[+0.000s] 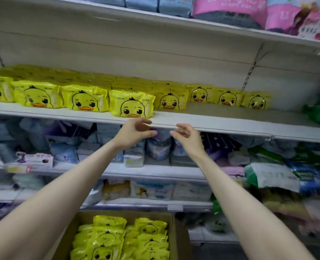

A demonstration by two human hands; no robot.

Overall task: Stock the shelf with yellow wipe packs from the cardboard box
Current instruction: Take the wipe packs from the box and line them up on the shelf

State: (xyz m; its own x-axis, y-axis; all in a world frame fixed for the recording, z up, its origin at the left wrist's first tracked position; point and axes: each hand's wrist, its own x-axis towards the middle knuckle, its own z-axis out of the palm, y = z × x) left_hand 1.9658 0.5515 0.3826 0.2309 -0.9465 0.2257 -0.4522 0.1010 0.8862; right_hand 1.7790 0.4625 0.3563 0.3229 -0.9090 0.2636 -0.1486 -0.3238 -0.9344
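Yellow duck wipe packs (132,104) on shelf (230,122), more in cardboard box (179,239). Apparently between placements: left hand (134,131), right hand (187,136) loosely curled, empty. Next: reach down, grip another.

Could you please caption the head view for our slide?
Empty left hand and right hand hover at a shelf of yellow wipe packs above the cardboard box.

This is a shop. Long white shelves (230,117) run one above the other, and each holds packs for sale. Many yellow packs (131,104) with the same duck face stand in a row on one shelf. Pink packs (228,10) and blue packs (174,4) sit higher up. Bags (271,175) lie lower down. A brown box (177,239) down low holds more yellow packs.
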